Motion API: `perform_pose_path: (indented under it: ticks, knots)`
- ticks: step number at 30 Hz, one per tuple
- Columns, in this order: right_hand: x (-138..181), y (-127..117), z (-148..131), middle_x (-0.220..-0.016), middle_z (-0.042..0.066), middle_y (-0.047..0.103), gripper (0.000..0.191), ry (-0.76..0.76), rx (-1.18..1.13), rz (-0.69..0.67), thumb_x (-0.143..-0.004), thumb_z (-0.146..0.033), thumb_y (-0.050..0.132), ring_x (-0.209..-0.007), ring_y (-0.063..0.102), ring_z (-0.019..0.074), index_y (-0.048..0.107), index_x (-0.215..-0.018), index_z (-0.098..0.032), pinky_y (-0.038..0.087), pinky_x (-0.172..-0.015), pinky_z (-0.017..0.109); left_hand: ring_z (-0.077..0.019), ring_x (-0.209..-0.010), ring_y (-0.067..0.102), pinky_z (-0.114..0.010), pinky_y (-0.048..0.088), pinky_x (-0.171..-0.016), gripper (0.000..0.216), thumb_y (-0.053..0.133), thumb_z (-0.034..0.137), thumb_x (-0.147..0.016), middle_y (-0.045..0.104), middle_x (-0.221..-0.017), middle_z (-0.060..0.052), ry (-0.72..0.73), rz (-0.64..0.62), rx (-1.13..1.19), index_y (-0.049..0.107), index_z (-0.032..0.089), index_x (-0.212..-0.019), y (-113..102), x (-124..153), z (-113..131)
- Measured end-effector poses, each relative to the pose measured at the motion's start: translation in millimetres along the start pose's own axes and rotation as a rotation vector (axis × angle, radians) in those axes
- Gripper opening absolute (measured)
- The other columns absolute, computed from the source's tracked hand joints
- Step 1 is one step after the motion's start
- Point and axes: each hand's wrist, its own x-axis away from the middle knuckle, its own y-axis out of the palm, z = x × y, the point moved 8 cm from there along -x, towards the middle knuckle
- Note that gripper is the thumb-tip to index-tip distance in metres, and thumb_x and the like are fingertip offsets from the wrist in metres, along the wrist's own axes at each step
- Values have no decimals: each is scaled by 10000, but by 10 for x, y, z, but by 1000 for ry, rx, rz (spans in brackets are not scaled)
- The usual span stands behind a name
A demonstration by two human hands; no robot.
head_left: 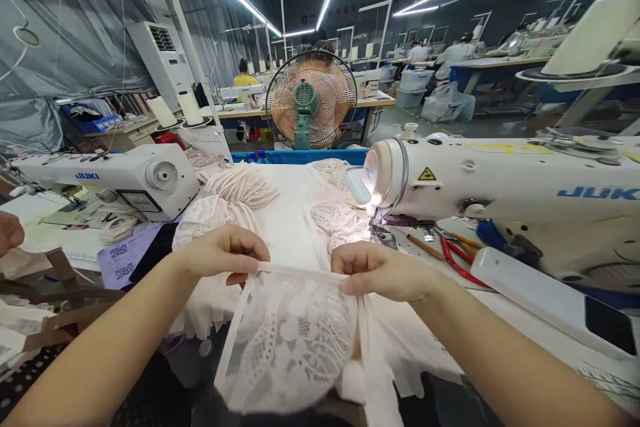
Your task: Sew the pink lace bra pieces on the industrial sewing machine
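A pale pink lace garment piece (pixel 295 340) hangs stretched between my two hands, over the front edge of the table. My left hand (pixel 230 255) pinches the left end of its narrow top band. The right end of that band is pinched between the thumb and fingers of my right hand (pixel 375 270). Beyond my left hand lies a fanned stack of pale lace pieces (pixel 240 187). More lace pieces (pixel 333 213) lie past my right hand, beside the lit needle area of the white sewing machine (pixel 450 173).
Red-handled scissors (pixel 457 260) and a white device with a dark panel (pixel 550 300) lie at the right. A second sewing machine (pixel 110 177) stands at the left. Behind the table is a large fan (pixel 310 100). Another person's hand (pixel 9 232) shows at the left edge.
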Motion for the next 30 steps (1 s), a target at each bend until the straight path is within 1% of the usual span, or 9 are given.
perform_pose_path:
  ticks: [4,8,11,13,17,21,23,27,30]
  knots:
    - [-139,-87,285,-544,-40,481,303,-84,-345,39,-621,-357,738,-487,409,59,522,-632,-145,273,-473,198,-70,-469,471,-188,369,-444,377,778,400,-554,585,-613,-18,-26,-30,264,661,127,-786,0,-266,-313]
    - [-196,-247,610,-559,-40,497,289,-45,-511,251,-618,-334,759,-497,436,62,538,-652,-151,314,-486,194,-156,-723,580,-272,455,-685,363,785,291,-503,645,-785,-68,-59,436,219,673,127,-807,-254,-514,-763]
    - [-180,-314,755,-599,-40,513,276,-9,-538,396,-629,-313,758,-533,460,72,531,-675,-163,355,-525,206,-147,-788,563,-282,441,-745,298,693,325,-608,623,-844,-52,-19,791,165,628,149,-839,-452,-385,-901]
    - [-170,-308,775,-614,-42,511,278,-3,-533,426,-642,-322,750,-544,458,74,522,-685,-168,357,-531,209,-121,-740,540,-272,439,-726,240,606,360,-699,592,-795,-23,28,919,157,589,160,-829,-493,-190,-861]
    - [-167,-235,672,-656,-35,507,272,-52,-454,370,-689,-351,716,-593,454,81,514,-700,-169,349,-562,220,-117,-637,523,-269,445,-635,168,515,268,-808,554,-652,-7,124,834,-137,571,147,-706,-178,125,-497]
    - [-149,-236,608,-650,-35,474,282,-86,-352,422,-707,-390,688,-600,421,89,508,-711,-173,334,-567,235,-125,-699,539,-263,450,-626,129,477,92,-822,572,-720,-17,429,900,-505,576,175,-823,391,360,-66]
    - [-138,-211,595,-653,-37,456,282,-96,-302,449,-711,-396,678,-611,414,93,500,-716,-177,341,-581,241,-127,-705,548,-259,459,-615,196,476,43,-806,586,-742,-28,537,886,-554,571,183,-905,635,331,8]
    - [-63,-66,535,-730,-10,475,206,-95,53,490,-777,-379,590,-692,449,127,511,-756,-190,376,-630,266,-123,-629,546,-252,454,-560,160,470,72,-822,591,-670,-34,528,813,-512,579,182,-861,850,180,20]
    - [25,31,467,-750,5,481,163,-113,414,586,-823,-351,511,-696,452,140,508,-772,-196,381,-612,271,-137,-596,572,-271,477,-545,176,424,197,-880,597,-637,-34,559,605,-426,585,214,-949,1077,234,145]
